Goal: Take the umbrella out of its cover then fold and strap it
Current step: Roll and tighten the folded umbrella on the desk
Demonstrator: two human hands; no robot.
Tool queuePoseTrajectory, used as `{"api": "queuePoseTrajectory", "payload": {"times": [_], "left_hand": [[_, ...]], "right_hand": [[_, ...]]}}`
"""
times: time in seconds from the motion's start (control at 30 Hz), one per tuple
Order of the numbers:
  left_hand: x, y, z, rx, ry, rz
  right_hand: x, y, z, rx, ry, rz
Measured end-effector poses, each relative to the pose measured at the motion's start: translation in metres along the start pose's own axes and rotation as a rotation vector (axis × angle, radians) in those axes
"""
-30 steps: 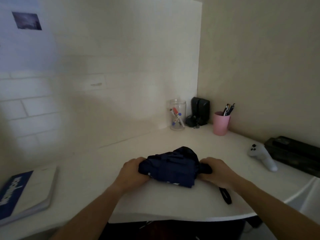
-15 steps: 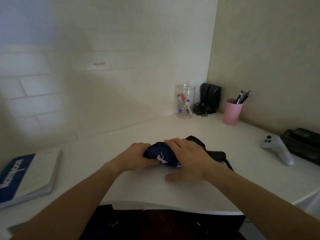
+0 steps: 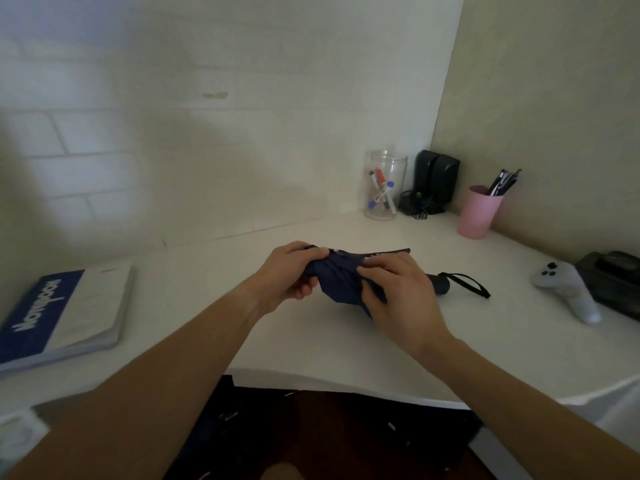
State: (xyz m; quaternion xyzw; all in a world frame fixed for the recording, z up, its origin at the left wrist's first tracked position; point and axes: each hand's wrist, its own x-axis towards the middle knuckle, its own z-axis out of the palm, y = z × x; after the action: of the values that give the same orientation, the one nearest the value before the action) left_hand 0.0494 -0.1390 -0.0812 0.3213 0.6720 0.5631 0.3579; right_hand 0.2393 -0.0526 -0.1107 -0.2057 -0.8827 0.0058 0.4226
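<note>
Navy fabric of the umbrella [image 3: 341, 282] is bunched loosely between both hands over the white desk [image 3: 311, 344], roughly centre and near the front edge; no separate cover can be picked out, so it's likely already off, tho that's a guess. Left hand [image 3: 289, 273] is clenched round the tip end of the canopy w/ fingers curled over the top; right hand [image 3: 398, 292] pinches folds mid-canopy, thumb & fingertips pressed into the cloth. The dark handle [image 3: 439, 284] pokes out right of the right hand, resting on or just above the desk, its wrist loop [image 3: 469, 284] trailing on the surface. Judging by the slack cloth, folding is partway & strapping not yet done. Main risk: pleats aren't lined up, so wrapping now would probably leave a lumpy roll the closure strap can't reach round. The strap itself isn't clearly visible; it may be buried in the folds, and rolling over it would mean undoing the wrap. If the left hand's grip slackens, the gathered panels could spring open again. The wrist loop could get caught in the roll. The white controller [image 3: 568, 289] & pink cup [image 3: 478, 213] sit well apart, so knocking them looks unlikely.
</note>
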Motion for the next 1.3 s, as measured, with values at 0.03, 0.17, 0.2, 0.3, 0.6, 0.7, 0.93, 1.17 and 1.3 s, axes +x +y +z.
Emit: {"api": "queuePoseTrajectory", "payload": {"times": [0.03,0.17,0.2,0.3,0.6,0.7,0.93,1.17,1.3], "left_hand": [[0.000,-0.001,0.000,-0.027,0.013,-0.015],[0.000,-0.001,0.001,-0.076,0.062,-0.053],[0.000,-0.002,0.001,-0.074,0.066,-0.054],[-0.003,-0.003,0.003,-0.066,0.059,-0.026],[-0.032,-0.002,0.026,-0.315,0.233,0.194],[-0.054,0.001,0.031,-0.389,0.161,0.312],[-0.076,0.022,0.006,-0.222,-0.273,0.536],[-0.070,0.044,-0.019,-0.182,-0.454,0.478],[-0.066,0.046,-0.015,-0.070,-0.318,0.553]], "right_hand": [[-0.002,-0.001,-0.001,0.025,0.025,0.019],[-0.006,-0.002,-0.007,0.221,-0.024,0.203],[-0.007,-0.004,-0.010,0.333,-0.046,0.311],[-0.007,-0.010,-0.019,0.777,-0.088,0.619],[-0.041,-0.016,-0.008,1.076,-0.134,0.973],[-0.033,-0.017,-0.012,1.188,-0.113,0.901],[-0.009,0.017,-0.027,1.643,-0.127,0.831],[0.019,0.001,-0.067,1.430,-0.355,0.412],[0.017,-0.020,-0.067,1.333,-0.095,0.428]]}}
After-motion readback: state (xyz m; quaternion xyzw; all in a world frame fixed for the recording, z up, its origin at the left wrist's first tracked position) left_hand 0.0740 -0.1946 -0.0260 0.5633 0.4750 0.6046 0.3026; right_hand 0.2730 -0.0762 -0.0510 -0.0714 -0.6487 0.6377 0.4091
